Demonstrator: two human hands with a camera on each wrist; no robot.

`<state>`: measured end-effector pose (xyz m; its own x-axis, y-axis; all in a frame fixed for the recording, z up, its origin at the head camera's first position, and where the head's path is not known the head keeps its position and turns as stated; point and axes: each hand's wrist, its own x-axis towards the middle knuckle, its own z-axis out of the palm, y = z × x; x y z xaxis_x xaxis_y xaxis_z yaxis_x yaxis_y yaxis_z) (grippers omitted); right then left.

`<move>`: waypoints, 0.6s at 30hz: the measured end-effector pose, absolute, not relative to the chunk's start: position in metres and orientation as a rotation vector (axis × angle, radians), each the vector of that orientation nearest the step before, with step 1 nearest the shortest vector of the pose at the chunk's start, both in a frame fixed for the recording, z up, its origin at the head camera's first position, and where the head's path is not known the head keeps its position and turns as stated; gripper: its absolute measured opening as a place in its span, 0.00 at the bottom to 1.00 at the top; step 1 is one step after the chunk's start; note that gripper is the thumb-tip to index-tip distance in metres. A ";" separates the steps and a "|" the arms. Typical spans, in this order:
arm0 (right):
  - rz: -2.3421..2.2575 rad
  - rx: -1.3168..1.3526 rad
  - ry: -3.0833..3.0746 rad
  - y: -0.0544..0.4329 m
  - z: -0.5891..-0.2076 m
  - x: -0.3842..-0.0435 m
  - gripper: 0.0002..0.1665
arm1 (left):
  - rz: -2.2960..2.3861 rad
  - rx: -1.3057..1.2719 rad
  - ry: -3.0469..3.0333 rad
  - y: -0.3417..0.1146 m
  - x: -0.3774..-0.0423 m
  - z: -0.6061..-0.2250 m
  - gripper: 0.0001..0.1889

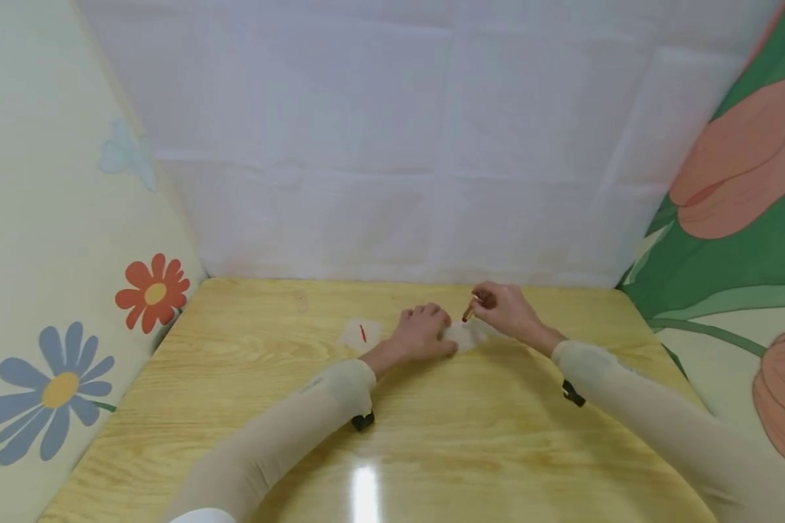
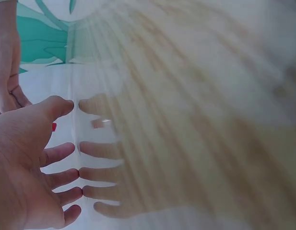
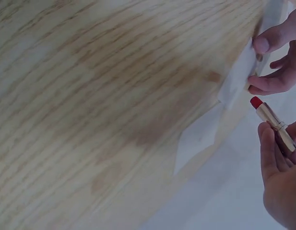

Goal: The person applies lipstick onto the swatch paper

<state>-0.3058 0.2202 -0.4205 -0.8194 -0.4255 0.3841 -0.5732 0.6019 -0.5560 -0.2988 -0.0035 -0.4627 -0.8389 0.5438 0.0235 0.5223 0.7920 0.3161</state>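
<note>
On the worktop [image 1: 432, 436], the spread left hand [image 1: 421, 334] touches paper [image 1: 466, 337]; the right hand [image 1: 506, 312] pinches a lipstick [image 3: 269, 115], tip slanting down-left

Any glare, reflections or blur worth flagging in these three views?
Head view: a bright glare streak on the near part of the table; left wrist view: the left hand mirrored in the glossy surface, right side hazy and soft; right wrist view: dark, soft-edged patches across the wood grain, lipstick fairly clear.
</note>
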 end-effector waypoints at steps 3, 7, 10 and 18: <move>1.070 0.789 -2.626 0.222 -0.426 -0.308 0.10 | 0.472 0.860 2.916 -0.003 -0.298 -0.465 0.25; 1.091 0.772 -2.639 0.223 -0.434 -0.310 0.12 | 0.475 0.843 2.924 -0.002 -0.297 -0.466 0.25; 1.071 0.740 -2.650 0.224 -0.438 -0.311 0.13 | 0.463 0.831 2.934 -0.001 -0.297 -0.465 0.26; 1.058 0.672 -2.669 0.222 -0.442 -0.314 0.15 | 0.440 0.806 2.934 0.003 -0.296 -0.465 0.27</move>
